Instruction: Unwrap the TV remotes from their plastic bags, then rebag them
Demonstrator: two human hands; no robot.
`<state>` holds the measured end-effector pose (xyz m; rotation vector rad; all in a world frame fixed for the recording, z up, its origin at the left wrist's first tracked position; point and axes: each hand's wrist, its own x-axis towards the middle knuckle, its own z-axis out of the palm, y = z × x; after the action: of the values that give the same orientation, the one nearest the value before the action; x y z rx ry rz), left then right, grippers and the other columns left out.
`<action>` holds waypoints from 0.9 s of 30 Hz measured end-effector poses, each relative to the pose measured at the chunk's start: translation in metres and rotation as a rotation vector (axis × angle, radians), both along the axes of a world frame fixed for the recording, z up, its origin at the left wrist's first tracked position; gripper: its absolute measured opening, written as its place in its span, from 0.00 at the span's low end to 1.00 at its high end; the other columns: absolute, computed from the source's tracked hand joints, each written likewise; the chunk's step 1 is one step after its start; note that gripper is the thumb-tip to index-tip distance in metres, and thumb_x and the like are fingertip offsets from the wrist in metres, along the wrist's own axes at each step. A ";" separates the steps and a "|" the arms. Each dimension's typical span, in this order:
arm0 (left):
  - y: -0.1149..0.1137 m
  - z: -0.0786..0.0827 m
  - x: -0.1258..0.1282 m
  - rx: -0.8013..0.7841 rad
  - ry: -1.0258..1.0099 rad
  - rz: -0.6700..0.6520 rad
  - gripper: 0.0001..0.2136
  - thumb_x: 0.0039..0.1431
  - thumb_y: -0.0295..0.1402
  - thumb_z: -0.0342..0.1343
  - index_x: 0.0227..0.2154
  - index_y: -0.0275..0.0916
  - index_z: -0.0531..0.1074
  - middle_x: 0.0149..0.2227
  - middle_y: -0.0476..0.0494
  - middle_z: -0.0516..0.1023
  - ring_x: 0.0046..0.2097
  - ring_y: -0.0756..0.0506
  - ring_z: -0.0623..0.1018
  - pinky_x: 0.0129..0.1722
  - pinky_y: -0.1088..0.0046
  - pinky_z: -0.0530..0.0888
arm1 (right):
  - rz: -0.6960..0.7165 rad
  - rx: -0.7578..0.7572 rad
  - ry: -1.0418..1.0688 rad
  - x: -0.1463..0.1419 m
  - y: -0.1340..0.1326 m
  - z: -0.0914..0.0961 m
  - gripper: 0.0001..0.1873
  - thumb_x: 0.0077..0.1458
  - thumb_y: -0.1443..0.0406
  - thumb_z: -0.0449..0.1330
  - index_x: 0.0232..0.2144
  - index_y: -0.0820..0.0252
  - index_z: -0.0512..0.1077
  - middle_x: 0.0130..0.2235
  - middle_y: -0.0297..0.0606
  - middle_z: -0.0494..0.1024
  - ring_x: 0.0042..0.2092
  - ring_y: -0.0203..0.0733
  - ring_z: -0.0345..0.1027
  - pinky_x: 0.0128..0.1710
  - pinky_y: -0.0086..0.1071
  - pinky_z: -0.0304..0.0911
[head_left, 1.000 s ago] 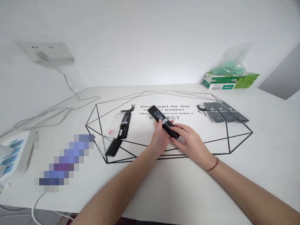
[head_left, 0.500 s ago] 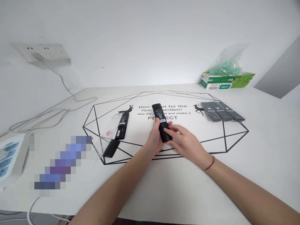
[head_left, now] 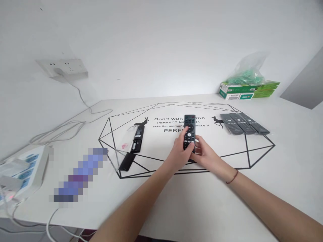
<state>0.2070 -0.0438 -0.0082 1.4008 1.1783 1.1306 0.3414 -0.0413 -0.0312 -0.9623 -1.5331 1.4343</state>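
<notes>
Both my hands hold a black remote control (head_left: 189, 129) above the middle of the white table (head_left: 191, 198), its button side facing up and its top end pointing away from me. My left hand (head_left: 179, 155) grips its lower left side, thumb on the buttons. My right hand (head_left: 205, 155) wraps the lower right end. A second black remote (head_left: 138, 138) lies left of them beside a clear plastic bag (head_left: 121, 148), and a separate black cover piece (head_left: 127, 161) lies nearer to me.
Three grey remotes in plastic (head_left: 243, 123) lie at the right. A green box with a bag on top (head_left: 248, 90) stands at the back right. A power strip (head_left: 24, 169) with cables sits at the left edge, and a wall socket (head_left: 62, 69) above it.
The remote has been turned over from its labelled back to its button side. It now points straight away from me, and the view has shifted slightly.
</notes>
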 end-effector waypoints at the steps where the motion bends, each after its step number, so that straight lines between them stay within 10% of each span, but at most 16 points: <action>1: 0.005 0.006 -0.009 0.125 0.168 0.007 0.19 0.57 0.37 0.53 0.53 0.48 0.68 0.46 0.41 0.74 0.48 0.41 0.72 0.52 0.59 0.66 | 0.007 -0.053 0.065 0.000 0.002 -0.002 0.29 0.49 0.63 0.63 0.52 0.54 0.57 0.49 0.44 0.73 0.44 0.44 0.72 0.44 0.42 0.67; 5: 0.032 0.031 -0.084 0.410 0.713 0.474 0.16 0.61 0.33 0.43 0.45 0.40 0.74 0.46 0.36 0.75 0.51 0.39 0.70 0.56 0.56 0.61 | 0.066 -0.199 0.196 -0.001 0.005 -0.005 0.29 0.45 0.62 0.66 0.49 0.54 0.61 0.48 0.42 0.74 0.47 0.45 0.71 0.47 0.42 0.66; 8: 0.041 0.036 -0.154 0.140 0.974 0.786 0.19 0.59 0.31 0.43 0.49 0.36 0.72 0.51 0.31 0.72 0.56 0.35 0.67 0.55 0.53 0.61 | 0.053 -0.227 0.201 0.000 0.004 -0.005 0.28 0.44 0.62 0.67 0.47 0.54 0.63 0.46 0.40 0.76 0.46 0.46 0.71 0.46 0.42 0.66; 11: 0.038 0.029 -0.200 -0.336 1.058 0.773 0.21 0.52 0.37 0.53 0.49 0.35 0.71 0.55 0.29 0.69 0.58 0.29 0.64 0.52 0.50 0.63 | 0.046 -0.224 0.197 0.000 0.002 -0.005 0.28 0.43 0.61 0.68 0.47 0.55 0.64 0.43 0.39 0.77 0.45 0.47 0.71 0.46 0.43 0.66; 14: 0.035 0.021 -0.211 -0.552 0.978 0.694 0.24 0.43 0.37 0.60 0.46 0.38 0.72 0.54 0.32 0.71 0.56 0.28 0.68 0.50 0.52 0.64 | 0.055 -0.224 0.207 -0.001 0.002 -0.006 0.29 0.43 0.61 0.68 0.47 0.55 0.64 0.43 0.40 0.77 0.45 0.46 0.71 0.46 0.42 0.66; 19: 0.036 0.018 -0.203 -0.455 0.806 0.759 0.16 0.30 0.27 0.63 0.29 0.41 0.73 0.45 0.32 0.77 0.49 0.29 0.73 0.45 0.57 0.67 | 0.062 -0.224 0.218 -0.002 0.003 -0.008 0.30 0.44 0.61 0.68 0.48 0.56 0.63 0.44 0.40 0.76 0.44 0.44 0.71 0.45 0.40 0.66; 27: 0.034 0.027 -0.205 -0.317 0.836 0.781 0.05 0.42 0.29 0.59 0.22 0.41 0.67 0.34 0.39 0.79 0.46 0.36 0.76 0.46 0.62 0.67 | 0.072 -0.235 0.214 -0.001 0.001 -0.006 0.28 0.45 0.62 0.67 0.48 0.57 0.62 0.41 0.38 0.75 0.41 0.42 0.70 0.41 0.37 0.65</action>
<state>0.0015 -0.0095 0.0190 1.1955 2.5333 0.7614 0.3399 -0.0400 -0.0368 -0.8634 -1.2745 1.7378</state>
